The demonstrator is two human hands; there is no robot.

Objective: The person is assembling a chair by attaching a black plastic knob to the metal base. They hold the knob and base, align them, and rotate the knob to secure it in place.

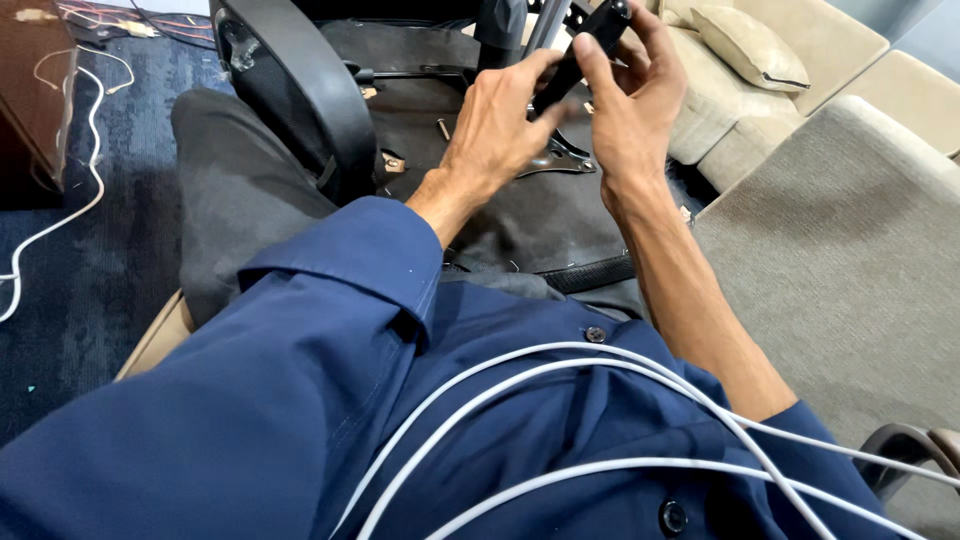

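Both my hands grip a slim black tool handle (588, 45) held up above an upturned black chair seat (520, 210). My left hand (498, 125) pinches the lower part of the handle with thumb and fingers. My right hand (628, 105) wraps the upper part, fingers curled over its top end. A metal mounting bracket (560, 160) with screw holes lies on the seat underside just below my hands. The tool's tip is hidden behind my fingers.
A black chair armrest (300, 80) curves at the upper left. A beige sofa with a cushion (750, 45) stands at the upper right, a grey padded surface (850, 260) on the right. White cables (560, 400) cross my blue shirt; another white cable (60, 215) lies on blue carpet.
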